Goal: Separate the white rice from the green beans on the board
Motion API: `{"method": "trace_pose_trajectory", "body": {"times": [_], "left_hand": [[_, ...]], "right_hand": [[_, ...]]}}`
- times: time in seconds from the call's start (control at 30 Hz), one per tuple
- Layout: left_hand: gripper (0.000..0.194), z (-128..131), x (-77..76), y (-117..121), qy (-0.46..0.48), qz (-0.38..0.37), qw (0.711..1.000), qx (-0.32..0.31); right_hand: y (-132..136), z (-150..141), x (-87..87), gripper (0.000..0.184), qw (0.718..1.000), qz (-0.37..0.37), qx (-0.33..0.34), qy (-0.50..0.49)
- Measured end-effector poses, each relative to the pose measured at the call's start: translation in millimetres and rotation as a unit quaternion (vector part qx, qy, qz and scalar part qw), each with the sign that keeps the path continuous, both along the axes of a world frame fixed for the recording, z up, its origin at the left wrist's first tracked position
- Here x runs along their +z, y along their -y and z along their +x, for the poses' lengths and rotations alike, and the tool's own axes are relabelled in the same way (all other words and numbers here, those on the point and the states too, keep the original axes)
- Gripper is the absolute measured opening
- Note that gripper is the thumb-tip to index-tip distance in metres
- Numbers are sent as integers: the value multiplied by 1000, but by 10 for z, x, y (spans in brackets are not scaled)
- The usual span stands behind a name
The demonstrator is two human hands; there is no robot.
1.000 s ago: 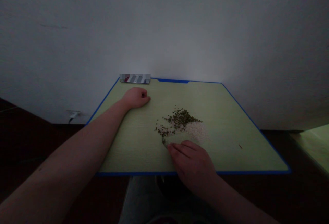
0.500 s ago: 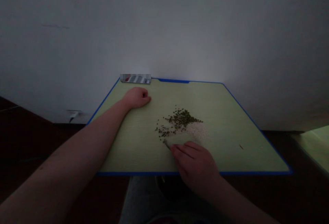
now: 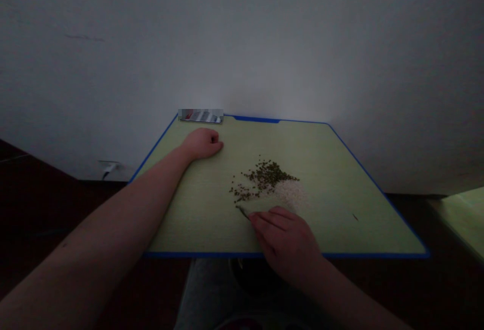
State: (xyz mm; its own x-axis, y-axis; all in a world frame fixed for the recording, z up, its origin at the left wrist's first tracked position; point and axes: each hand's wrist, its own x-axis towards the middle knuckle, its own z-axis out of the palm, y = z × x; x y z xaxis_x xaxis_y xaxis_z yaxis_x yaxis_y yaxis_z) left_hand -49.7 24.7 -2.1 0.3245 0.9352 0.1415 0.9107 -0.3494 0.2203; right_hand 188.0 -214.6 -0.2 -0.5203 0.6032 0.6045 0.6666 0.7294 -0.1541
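Note:
A pale green table (image 3: 196,219) with a blue rim carries a heap of small dark green beans (image 3: 264,178) and, touching it on the right, a patch of white rice grains (image 3: 291,193). My right hand (image 3: 287,244) lies at the near edge of the heap, fingers pressed together on a thin greyish tool (image 3: 244,212) whose tip points at the beans. My left hand (image 3: 202,143) rests curled in a loose fist on the table's far left, its forearm stretched across the surface.
A small striped flat object (image 3: 200,116) lies at the table's far left corner against the white wall (image 3: 242,42). A single stray grain (image 3: 354,217) lies right of the heap. A second green surface (image 3: 465,214) shows at the far right. The floor is dark.
My right hand has shifted very slightly; the tool's tip now shows more clearly in front of the fingers. My left hand has stayed in place.

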Motion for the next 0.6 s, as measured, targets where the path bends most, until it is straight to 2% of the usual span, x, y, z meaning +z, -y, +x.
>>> {"method": "trace_pose_trajectory", "body": {"times": [0.2, 0.6], "left_hand": [[28, 1, -7, -14, -2, -5, 1000, -1], [28, 11, 9, -5, -12, -1, 1000, -6]], "right_hand": [[98, 23, 37, 29, 1000, -6, -20, 17], [95, -6, -21, 27, 1000, -14, -3, 23]]}}
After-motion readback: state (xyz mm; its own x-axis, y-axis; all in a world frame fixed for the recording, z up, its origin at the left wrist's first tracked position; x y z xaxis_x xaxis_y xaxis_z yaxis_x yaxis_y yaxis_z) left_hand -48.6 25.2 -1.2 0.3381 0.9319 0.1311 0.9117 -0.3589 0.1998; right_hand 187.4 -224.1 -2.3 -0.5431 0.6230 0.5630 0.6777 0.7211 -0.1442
